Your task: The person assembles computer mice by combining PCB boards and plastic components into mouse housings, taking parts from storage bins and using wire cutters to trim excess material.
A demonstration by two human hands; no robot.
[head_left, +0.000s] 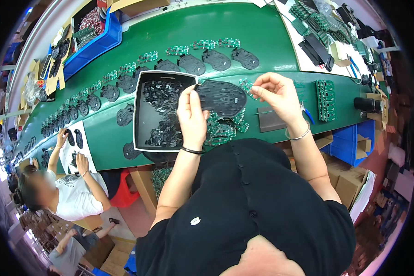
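My left hand [192, 115] grips the near-left end of a black plastic mouse-shaped shell [221, 98], its ribbed inner side facing up. Close to the shell's right edge, my right hand [278, 94] pinches a small green circuit board [246, 86] between thumb and fingertips. Under the shell lies a pile of green circuit boards [220, 132], partly covered by it. Left of my left hand stands a black box with a pale rim [140, 110], filled with small black plastic parts [163, 95].
Black shells [216, 60] and green boards [176, 50] run in rows along the green table [244, 27]. To the right are a brown flat pad [271, 120], blue-handled pliers [309, 114] and stacked board panels [325, 100]. A co-worker [73, 193] sits at the left.
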